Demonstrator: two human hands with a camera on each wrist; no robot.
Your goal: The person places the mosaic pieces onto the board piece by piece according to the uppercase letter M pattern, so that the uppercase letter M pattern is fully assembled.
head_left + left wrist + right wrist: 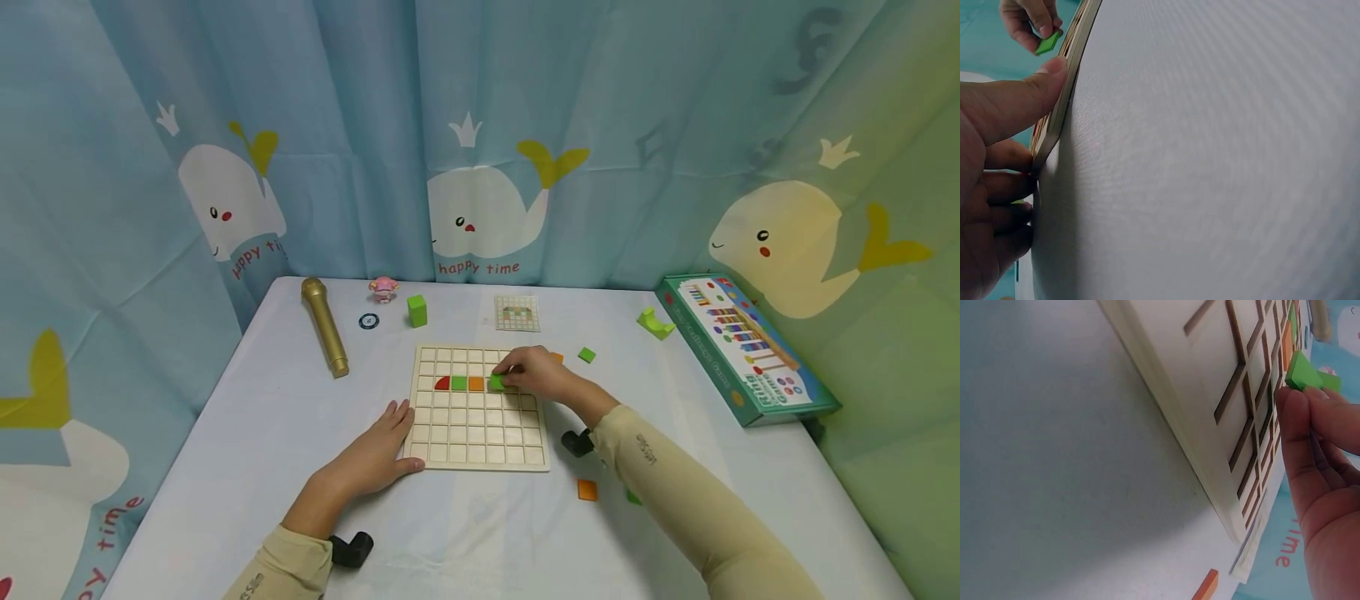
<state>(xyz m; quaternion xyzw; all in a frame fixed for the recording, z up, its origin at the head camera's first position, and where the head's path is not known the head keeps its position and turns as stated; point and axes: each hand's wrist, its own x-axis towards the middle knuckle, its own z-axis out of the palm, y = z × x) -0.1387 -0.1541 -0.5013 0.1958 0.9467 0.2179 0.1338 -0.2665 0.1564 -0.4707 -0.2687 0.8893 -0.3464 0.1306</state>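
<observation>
A wooden grid board lies on the white table. In one row of it sit a red quarter-round tile, a green square tile and an orange square tile. My right hand pinches a green tile between thumb and fingertips, just above that row, to the right of the orange one. At the board's lower left corner, my left hand rests with straight fingers along the edge, its thumb on the rim.
Loose orange and green tiles lie right of the board. Behind it are a pattern card, a green block, a pink figurine and a round chip. A gold microphone lies left, a game box right.
</observation>
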